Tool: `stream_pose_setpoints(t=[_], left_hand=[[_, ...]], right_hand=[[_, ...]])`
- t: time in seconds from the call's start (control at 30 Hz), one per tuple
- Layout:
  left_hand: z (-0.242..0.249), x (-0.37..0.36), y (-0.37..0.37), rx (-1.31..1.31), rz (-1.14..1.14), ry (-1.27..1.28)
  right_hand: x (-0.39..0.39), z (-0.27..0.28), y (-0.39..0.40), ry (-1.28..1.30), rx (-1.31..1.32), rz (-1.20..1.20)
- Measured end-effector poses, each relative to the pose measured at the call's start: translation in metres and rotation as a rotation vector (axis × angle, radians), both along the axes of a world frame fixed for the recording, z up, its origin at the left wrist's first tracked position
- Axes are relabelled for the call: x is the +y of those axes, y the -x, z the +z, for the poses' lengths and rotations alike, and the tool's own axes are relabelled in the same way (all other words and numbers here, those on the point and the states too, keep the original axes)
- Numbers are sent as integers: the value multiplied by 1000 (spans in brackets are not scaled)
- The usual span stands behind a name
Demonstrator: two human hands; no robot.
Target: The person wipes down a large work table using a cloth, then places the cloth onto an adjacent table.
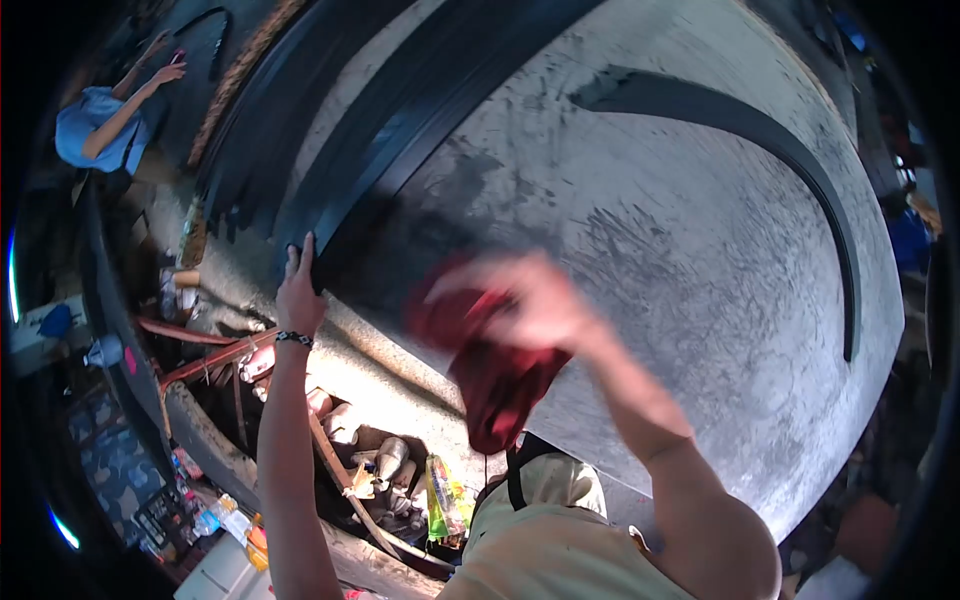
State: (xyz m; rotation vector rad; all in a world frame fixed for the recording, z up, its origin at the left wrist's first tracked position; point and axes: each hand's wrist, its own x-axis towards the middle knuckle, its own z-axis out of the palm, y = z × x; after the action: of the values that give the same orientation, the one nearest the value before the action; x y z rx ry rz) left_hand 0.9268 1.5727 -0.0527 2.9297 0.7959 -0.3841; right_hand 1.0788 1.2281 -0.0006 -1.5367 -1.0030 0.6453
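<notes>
My left hand [299, 292], with a beaded bracelet on the wrist, holds the lower end of a long, wide, glossy black strip [430, 120], which looks like rubber or plastic. Its fingertips lie along the strip's edge. To the right, my right hand [530, 300] is smeared by motion and grips a dark red cloth [505, 390] that hangs down in folds. Both are over the near edge of a large grey, scuffed tabletop [640, 240]. A narrower curved black strip [740, 115] lies farther right on that surface.
Below the table edge, a bin-like space holds metal bottles [392, 458] and a yellow-green packet [445, 495]. Reddish bars [215, 362] cross it. At upper left, a person in a blue shirt [100, 128] holds a small object. A white box [225, 575] stands at lower left.
</notes>
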Motion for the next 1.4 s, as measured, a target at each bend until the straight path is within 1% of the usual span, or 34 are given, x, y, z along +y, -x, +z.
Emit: stream_pose_setpoints(t=[0.03,0.07,0.1,0.13,0.17,0.2,0.27,0.3,0.33,0.37,0.4,0.43,0.47,0.5,0.53,0.6,0.63,0.67,0.73,0.8,0.83,0.9,0.93,0.97,1.0,1.03,1.07,1.1,1.13,1.17,1.2,1.27,1.33,1.4], left_hand=[[-5,1,3,-24,-15,-10],[-8,5,3,-50,-26,-26],[-11,8,3,-23,-2,9],[-9,10,5,-60,-19,59],[-5,9,8,-88,-40,112],[-3,8,11,-108,-74,169],[-9,15,23,-5,-90,78],[-16,21,32,11,-155,-72],[-3,7,34,-82,-102,-62],[9,-10,33,-225,-35,-28],[25,-31,33,-340,6,0],[46,-55,31,-402,14,17],[78,-93,27,-514,21,111],[109,-133,25,-631,32,181],[137,-168,29,-758,-19,217],[187,-240,44,-948,-37,211],[203,-257,58,-1076,-210,249],[224,-280,70,-1127,-294,215],[255,-315,105,-1181,-398,246],[262,-328,141,-1279,-599,301],[272,-330,159,-1215,-782,263],[279,-359,192,-1279,-923,466],[278,-368,218,-1225,-962,649],[289,-368,244,-995,-1002,813],[282,-371,262,-994,-1024,826],[261,-368,278,-1072,-1045,872],[246,-359,294,-982,-996,933],[216,-351,304,-970,-858,952],[182,-345,316,-925,-707,990],[157,-341,330,-787,-515,1012],[129,-339,329,-678,-341,1018],[42,-319,331,-520,-330,988],[-12,-308,331,-347,-343,978],[-26,-306,324,-139,-412,913]], right_hand=[[-30,20,-37,80,-84,-213],[-70,18,-71,277,120,-398],[-97,6,-106,49,219,-542],[-112,4,-134,23,311,-634],[-114,-52,-174,55,8,-692],[-122,-112,-190,95,-290,-751],[-95,-120,-153,669,-1184,-874],[-64,-101,-134,540,-770,-852],[-39,-113,-103,567,-915,-685],[-12,-88,-52,376,-854,-580],[16,-85,-2,403,-752,-437],[42,-83,50,403,-737,-286],[64,-79,99,216,-601,-107],[93,-81,144,155,-433,158],[109,-78,189,78,-329,301],[106,-58,241,-64,-209,408],[99,-49,262,-105,-181,436],[90,-39,276,-134,-171,448],[54,-20,296,-171,-207,445],[12,-9,295,-136,-305,368],[-10,-11,287,-81,-364,280],[-68,-22,260,162,-463,14],[-115,-33,247,359,-487,-192],[-169,-43,245,582,-489,-431],[-239,-49,255,807,-460,-696],[-338,-50,289,1018,-418,-1038],[-438,-39,340,1168,-353,-1389],[-525,-17,404,1235,-300,-1713],[-599,5,479,1236,-274,-1994],[-650,35,560,1198,-285,-2209],[-682,71,637,1086,-323,-2412],[-708,133,762,645,-440,-2718],[-698,165,825,298,-584,-2813],[-661,177,840,65,-750,-2796]])
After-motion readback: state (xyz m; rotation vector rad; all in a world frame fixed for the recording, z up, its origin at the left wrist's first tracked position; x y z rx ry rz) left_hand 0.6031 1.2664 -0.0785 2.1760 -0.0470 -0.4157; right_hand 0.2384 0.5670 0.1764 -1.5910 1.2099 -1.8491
